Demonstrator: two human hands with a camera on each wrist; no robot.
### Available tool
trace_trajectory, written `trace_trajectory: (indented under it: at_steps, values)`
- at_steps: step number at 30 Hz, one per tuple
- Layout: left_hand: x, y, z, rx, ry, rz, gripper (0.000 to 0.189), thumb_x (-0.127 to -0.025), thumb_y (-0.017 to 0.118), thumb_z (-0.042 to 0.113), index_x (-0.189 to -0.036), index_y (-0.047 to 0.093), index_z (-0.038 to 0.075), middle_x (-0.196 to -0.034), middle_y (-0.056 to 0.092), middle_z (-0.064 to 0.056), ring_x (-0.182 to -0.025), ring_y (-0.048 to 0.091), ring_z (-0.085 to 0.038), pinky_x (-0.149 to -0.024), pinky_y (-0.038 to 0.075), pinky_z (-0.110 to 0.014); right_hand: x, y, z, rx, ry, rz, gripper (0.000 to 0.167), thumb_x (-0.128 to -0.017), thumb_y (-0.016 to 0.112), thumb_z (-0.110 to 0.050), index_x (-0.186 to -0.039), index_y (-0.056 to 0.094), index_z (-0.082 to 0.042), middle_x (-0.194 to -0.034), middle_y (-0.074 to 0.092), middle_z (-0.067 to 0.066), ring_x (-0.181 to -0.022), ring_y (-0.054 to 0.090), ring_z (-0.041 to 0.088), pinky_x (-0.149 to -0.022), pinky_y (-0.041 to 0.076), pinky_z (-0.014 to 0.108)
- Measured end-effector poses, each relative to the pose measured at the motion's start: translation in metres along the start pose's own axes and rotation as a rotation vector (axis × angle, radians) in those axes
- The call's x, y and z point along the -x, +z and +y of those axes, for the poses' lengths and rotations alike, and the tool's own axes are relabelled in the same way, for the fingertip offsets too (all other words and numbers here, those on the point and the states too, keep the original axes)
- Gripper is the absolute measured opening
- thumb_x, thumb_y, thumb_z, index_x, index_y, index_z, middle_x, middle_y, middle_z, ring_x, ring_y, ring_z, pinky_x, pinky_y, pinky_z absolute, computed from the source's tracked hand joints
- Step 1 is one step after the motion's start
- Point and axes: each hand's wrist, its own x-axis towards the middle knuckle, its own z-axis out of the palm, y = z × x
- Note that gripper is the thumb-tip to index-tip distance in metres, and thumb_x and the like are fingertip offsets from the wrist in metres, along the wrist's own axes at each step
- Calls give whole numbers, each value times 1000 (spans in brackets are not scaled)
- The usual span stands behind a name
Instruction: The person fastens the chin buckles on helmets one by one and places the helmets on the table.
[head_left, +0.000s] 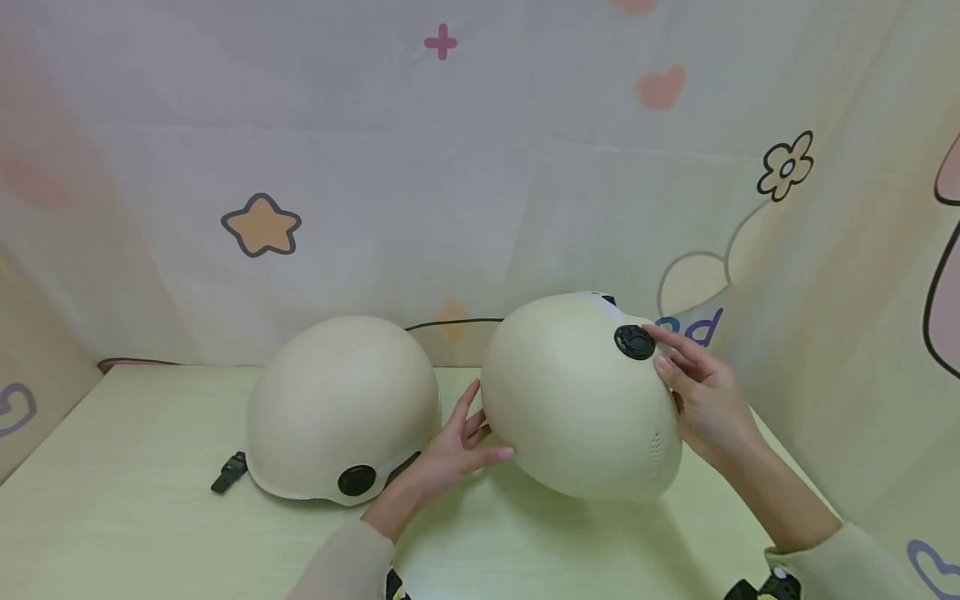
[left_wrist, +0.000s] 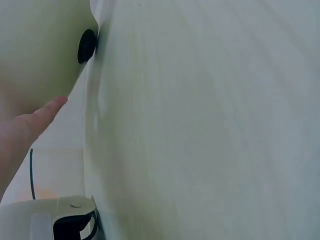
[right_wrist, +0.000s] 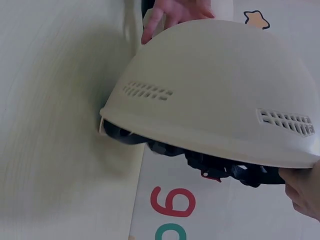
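Observation:
A cream helmet (head_left: 577,408) is tilted on its side, its crown turned left, with a black round disc (head_left: 634,342) near the rim. My right hand (head_left: 708,400) grips its rim, thumb outside and other fingers partly hidden behind. Black straps and padding (right_wrist: 220,165) show under that rim in the right wrist view. Against the crown side, my left hand (head_left: 457,450) spreads its fingers, touching or very near the shell. A second cream helmet (head_left: 337,400) sits dome up on the table to the left, with its own black disc (head_left: 356,480).
A black buckle (head_left: 228,472) lies at the left helmet's edge on the pale table (head_left: 150,533). Behind the helmets runs a thin dark cable (head_left: 453,322). A printed curtain (head_left: 375,183) encloses the back and sides.

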Motion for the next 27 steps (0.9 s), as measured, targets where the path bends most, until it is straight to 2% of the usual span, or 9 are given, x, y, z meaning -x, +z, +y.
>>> trace_trajectory:
  at_steps: [2,5,8,12,14,18,20,24,27]
  values:
    - [1,1,0,-4,19,4,102,-78,73,22,-146,-1,30,-150,13,-13,-136,17,-29,-103,26,-48,1,-1,0,-5,-19,-8,43,-91,54,-14,-134,48,-17,-119,39,3,-106,46,12,-86,43,19]
    - [2,3,2,-24,41,17,99,-79,73,23,-146,1,32,-151,11,-11,-136,15,-29,-103,25,-48,1,-3,0,-7,-27,-25,45,-93,52,-13,-137,44,-17,-134,29,10,-113,42,15,-85,43,17]
    - [2,5,2,-27,56,31,97,-79,72,24,-146,1,33,-151,10,-11,-136,14,-29,-103,25,-49,1,-5,-1,19,9,-32,46,-94,51,-17,-139,41,-19,-148,14,7,-123,35,19,-88,42,19]
    - [2,8,2,-21,62,31,98,-79,72,25,-146,1,34,-151,7,-11,-136,15,-31,-102,26,-50,1,-8,-4,47,58,-39,49,-93,52,-22,-140,38,-19,-151,9,5,-130,28,22,-90,40,21]
    - [2,9,2,-20,63,23,99,-79,72,24,-145,0,36,-151,5,-10,-135,15,-32,-101,27,-51,2,-9,-6,137,54,-46,51,-93,52,-24,-141,36,-22,-152,7,6,-128,32,24,-90,40,24]
    - [1,11,2,-10,73,26,99,-80,72,22,-145,0,38,-152,1,-7,-134,20,-35,-100,27,-53,4,-10,-10,434,34,-61,58,-92,54,-32,-143,27,-32,-151,8,9,-121,42,30,-91,40,36]
    - [1,11,3,-5,75,40,98,-80,72,21,-145,1,38,-152,1,-5,-133,23,-34,-100,28,-53,4,-10,-12,547,32,-65,61,-91,54,-35,-144,24,-36,-151,9,11,-116,44,29,-91,40,37]
    - [1,11,4,-3,66,60,96,-81,70,18,-146,1,33,-152,2,-5,-132,26,-34,-100,28,-52,4,-10,-13,514,54,-74,64,-91,56,-31,-144,23,-33,-149,14,14,-107,48,20,-87,43,27]
    - [0,11,5,-4,47,69,96,-81,71,19,-147,1,30,-151,5,-9,-132,26,-34,-100,28,-53,3,-9,-13,487,58,-68,64,-90,58,-29,-144,24,-32,-149,15,15,-109,51,21,-86,44,30]
